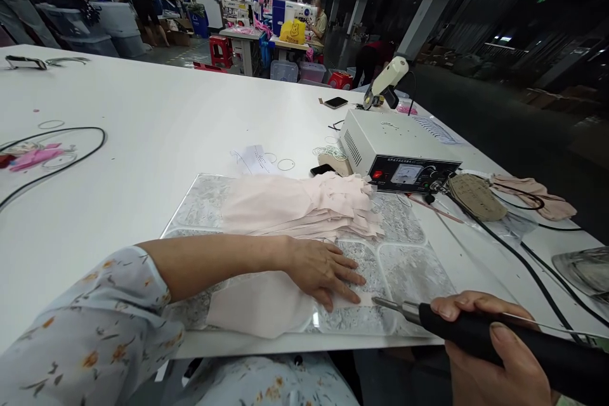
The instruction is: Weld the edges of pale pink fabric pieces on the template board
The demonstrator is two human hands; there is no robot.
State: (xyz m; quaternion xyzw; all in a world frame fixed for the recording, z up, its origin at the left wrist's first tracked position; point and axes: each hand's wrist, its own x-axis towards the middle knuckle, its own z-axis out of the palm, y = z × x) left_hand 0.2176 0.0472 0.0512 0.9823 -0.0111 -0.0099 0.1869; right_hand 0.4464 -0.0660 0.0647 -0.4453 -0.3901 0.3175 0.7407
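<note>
My left hand lies flat with fingers spread on a pale pink fabric piece, pressing it to a grey marble-patterned mat. The fabric narrows to a thin end beyond my fingertips. My right hand is wrapped round the thick black handle of a corded hand tool. Its slim metal tip points left and is at the narrow end of the fabric; whether it touches I cannot tell. Behind my left hand, a stack of similar pink fabric pieces rests on the mat.
A pale control box with a meter stands at the back right, with black cables running along the right. A glass jar is at the right edge. A phone, paper slip and looped cord lie on the white table.
</note>
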